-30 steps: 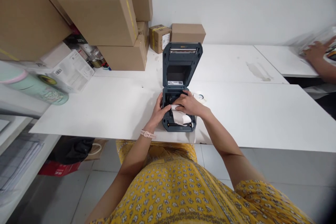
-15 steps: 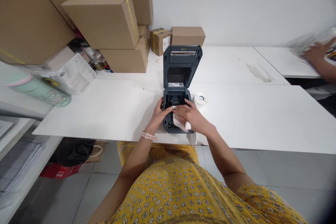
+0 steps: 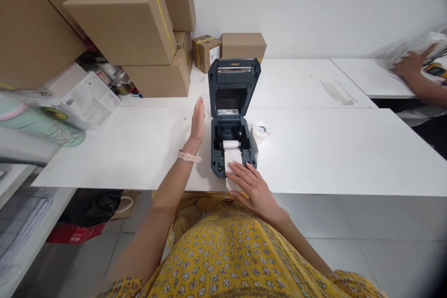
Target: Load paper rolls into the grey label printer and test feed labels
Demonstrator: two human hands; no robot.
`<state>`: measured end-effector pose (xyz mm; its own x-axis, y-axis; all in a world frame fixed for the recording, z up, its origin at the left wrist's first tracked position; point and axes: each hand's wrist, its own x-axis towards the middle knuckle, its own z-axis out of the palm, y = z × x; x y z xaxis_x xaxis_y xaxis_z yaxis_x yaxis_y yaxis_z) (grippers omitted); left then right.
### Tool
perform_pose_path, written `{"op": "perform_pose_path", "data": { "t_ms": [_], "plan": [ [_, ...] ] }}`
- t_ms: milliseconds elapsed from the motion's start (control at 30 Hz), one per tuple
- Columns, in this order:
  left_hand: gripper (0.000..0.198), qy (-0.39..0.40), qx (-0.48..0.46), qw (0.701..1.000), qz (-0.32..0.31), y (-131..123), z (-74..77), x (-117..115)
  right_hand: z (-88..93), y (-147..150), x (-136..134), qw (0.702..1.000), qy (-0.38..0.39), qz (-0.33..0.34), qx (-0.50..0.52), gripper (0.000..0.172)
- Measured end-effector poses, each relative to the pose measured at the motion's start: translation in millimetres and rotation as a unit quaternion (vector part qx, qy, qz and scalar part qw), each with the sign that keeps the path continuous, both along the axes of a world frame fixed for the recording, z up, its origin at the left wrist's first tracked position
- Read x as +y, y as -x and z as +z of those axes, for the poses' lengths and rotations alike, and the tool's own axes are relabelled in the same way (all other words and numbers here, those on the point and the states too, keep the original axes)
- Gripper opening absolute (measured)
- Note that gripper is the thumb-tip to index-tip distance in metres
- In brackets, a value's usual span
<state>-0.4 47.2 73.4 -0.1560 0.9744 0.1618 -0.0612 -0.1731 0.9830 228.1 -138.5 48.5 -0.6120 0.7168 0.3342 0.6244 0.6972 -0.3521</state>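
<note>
Fingers [image 3: 240,173] of the right hand [image 3: 256,189] lie flat and spread, released rather than clenched, with the tips pressing on a white paper strip [image 3: 232,159]. The strip is thin, smooth and rectangular. It runs from a white cylindrical label roll [image 3: 231,144] forward over the front lip of the printer [image 3: 217,156].

The printer is a boxy unit of dark grey-blue matte plastic with rounded corners, standing at the near edge of the surface [image 3: 314,149]. Its lid [image 3: 233,84] is hinged at the rear and stands open and upright; a metal bar runs across the top edge of the lid, and a small white label sits low on its inner face.

The left hand [image 3: 198,118] is just beside the left wall of the printer, fingers straight and together, grasping nothing. A pale pink beaded wristband [image 3: 189,157] circles the wrist.

A small white roll [image 3: 260,130] with a blue core lies flat just to the right of the printer. The surface is smooth white laminate. Brown corrugated cardboard boxes [image 3: 122,25], some sealed with yellow tape, are stacked at the far left. Another person's hand [image 3: 412,63] rests on an adjoining white surface at the far right.
</note>
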Motion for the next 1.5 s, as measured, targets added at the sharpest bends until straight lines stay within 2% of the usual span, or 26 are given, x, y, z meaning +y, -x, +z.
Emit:
{"op": "perform_pose_path", "data": {
  "t_ms": [67,167,233,300,433,567,700,867,1033,1167,1300,1333,1400,1467,1500],
  "plan": [
    [0.070,-0.035,-0.019,0.999,-0.011,2,25.4,34,-1.8,-2,0,1.000,0.003,0.006,0.001,0.058],
    [0.071,-0.025,-0.065,0.993,-0.092,0,54.8,67,-6.2,-3,-3,1.000,-0.006,0.008,0.017,0.058],
    [0.074,-0.022,-0.075,0.990,-0.117,-3,64.6,70,-9.6,-3,-6,0.999,-0.026,0.007,0.034,0.054],
    [0.074,-0.046,-0.078,0.989,-0.114,-7,66.3,56,-13.1,-2,-8,0.997,-0.049,0.009,0.054,0.046],
    [0.072,-0.103,-0.064,0.988,-0.100,-11,52.4,-1,-20.5,-4,-12,0.996,-0.054,0.026,0.069,0.039],
    [0.076,-0.116,0.039,0.989,-0.083,-13,24.4,-64,-29.1,-9,-19,0.994,-0.033,0.031,0.095,0.041],
    [0.065,-0.158,0.148,0.973,-0.083,-14,-5.7,-104,-35.5,-13,-31,0.990,-0.014,0.035,0.136,0.035],
    [0.058,-0.203,0.221,0.951,-0.079,-17,-31.0,-117,-36.1,-16,-41,0.985,-0.025,-0.010,0.169,0.016],
    [0.055,-0.204,0.229,0.949,-0.070,-18,-43.7,-114,-36.1,-13,-42,0.982,-0.005,-0.057,0.181,0.015],
    [0.059,-0.187,0.233,0.951,-0.075,-17,-45.6,-111,-29.7,-7,-39,0.973,-0.045,-0.066,0.218,0.011],
    [0.049,-0.192,0.239,0.949,-0.071,-19,-38.8,-118,-10.0,2,-31,0.938,-0.108,-0.112,0.309,0.021],
    [0.045,-0.193,0.225,0.953,-0.054,-20,-37.9,-124,-3.9,5,-27,0.925,-0.116,-0.137,0.336,0.024],
    [0.037,-0.188,0.176,0.966,0.025,-20,-39.8,-142,7.5,10,-16,0.903,-0.119,-0.182,0.372,0.028],
    [0.032,-0.164,0.123,0.969,0.142,-18,-46.4,-167,16.5,13,-1,0.897,-0.108,-0.201,0.379,0.027],
    [0.031,-0.139,0.111,0.969,0.173,-17,-50.6,-179,19.8,13,7,0.901,-0.105,-0.197,0.373,0.027]
  ]
}}
